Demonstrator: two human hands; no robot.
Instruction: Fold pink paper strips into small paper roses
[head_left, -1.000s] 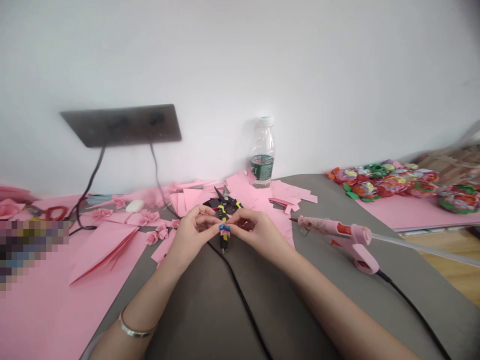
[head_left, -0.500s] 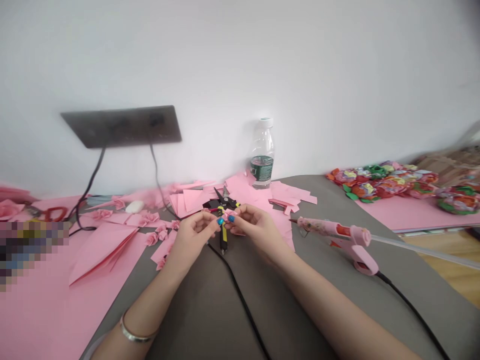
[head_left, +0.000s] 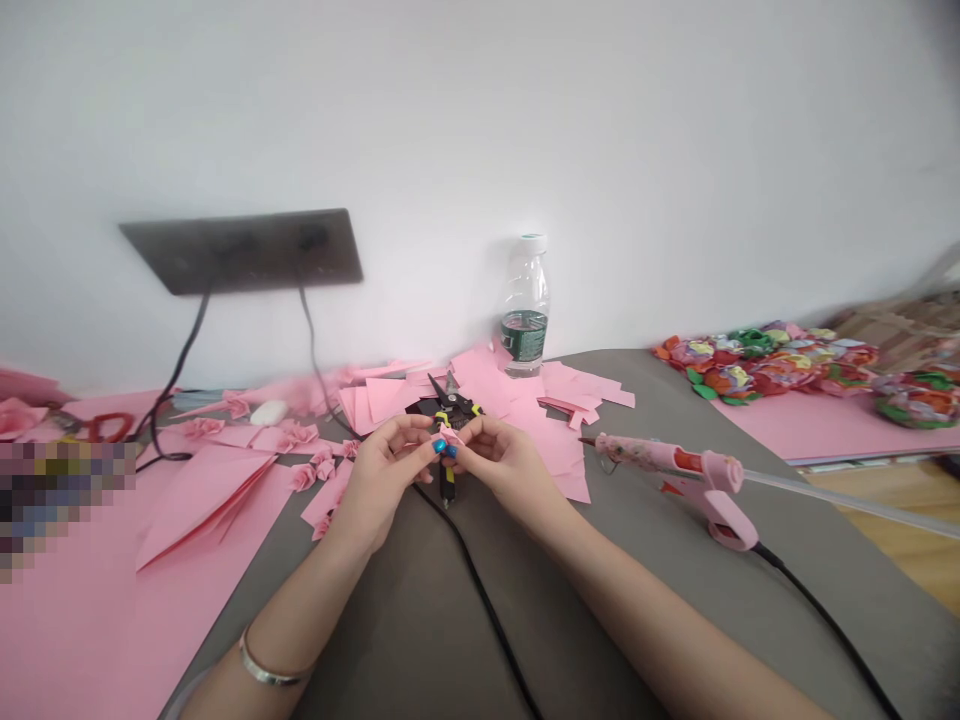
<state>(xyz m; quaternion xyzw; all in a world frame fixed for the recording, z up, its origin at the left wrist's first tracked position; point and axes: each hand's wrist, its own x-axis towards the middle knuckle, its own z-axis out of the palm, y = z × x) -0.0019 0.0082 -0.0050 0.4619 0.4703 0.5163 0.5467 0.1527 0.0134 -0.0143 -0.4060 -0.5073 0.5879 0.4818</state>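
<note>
Between my two hands is a small folded piece of pink paper [head_left: 451, 434], mostly covered by my fingers. My left hand [head_left: 397, 458] pinches it from the left, thumb and fingers closed. From the right, my right hand [head_left: 495, 452] pinches the same piece, and the two thumb tips with blue nails touch or nearly touch. Just behind and below them lie pliers [head_left: 448, 482] with black and yellow handles, their jaws pointing away from me. Pink paper sheets and strips [head_left: 517, 400] spread around behind my hands.
A pink glue gun [head_left: 675, 460] lies at the right, its clear stick jutting right. A water bottle [head_left: 525, 310] stands by the wall. Pink paper roses [head_left: 304, 476] lie left, near red-handled scissors [head_left: 111, 428]. Colourful paper flowers [head_left: 787, 365] sit far right. A black cable [head_left: 480, 590] crosses the grey tabletop.
My right thumb and fingers have shifted slightly left and down, closer to my left thumb. The pink paper piece has turned or been pressed a little between them.
</note>
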